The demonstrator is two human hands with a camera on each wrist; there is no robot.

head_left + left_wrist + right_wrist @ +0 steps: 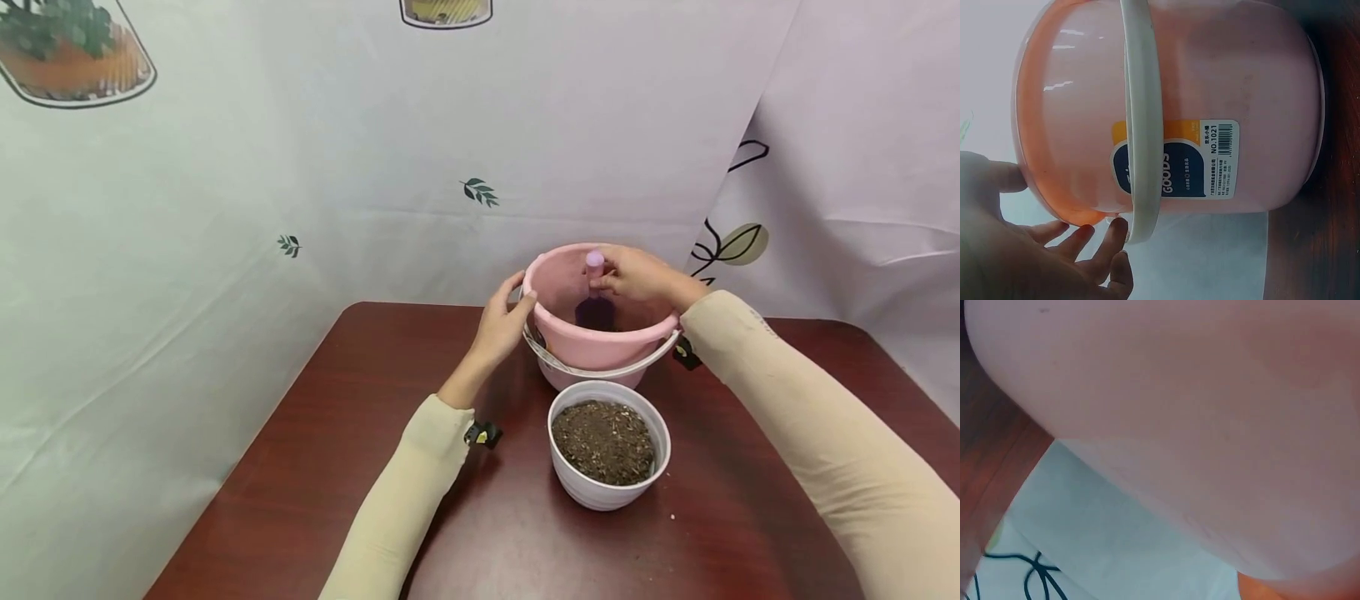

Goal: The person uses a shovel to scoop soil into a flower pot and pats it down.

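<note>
A pink bucket (600,348) with a white handle (1143,112) stands toward the back of the table. My left hand (501,327) grips its left rim, thumb over the edge and fingers along the outside; the left wrist view shows those fingers beside the handle's end. Reaching over the right rim, my right hand (637,275) holds a purple trowel (595,265) upright by its handle. Its dark lower part is down inside the bucket, and the tip cannot be made out. In front of the bucket sits a white pot (600,493) filled with dark soil (604,443).
The reddish-brown table (315,450) ends at the back against a pale printed cloth (360,150). A label (1219,159) is stuck on the bucket's side. The bucket's outer wall (1179,412) fills most of the right wrist view, which does not show the right hand.
</note>
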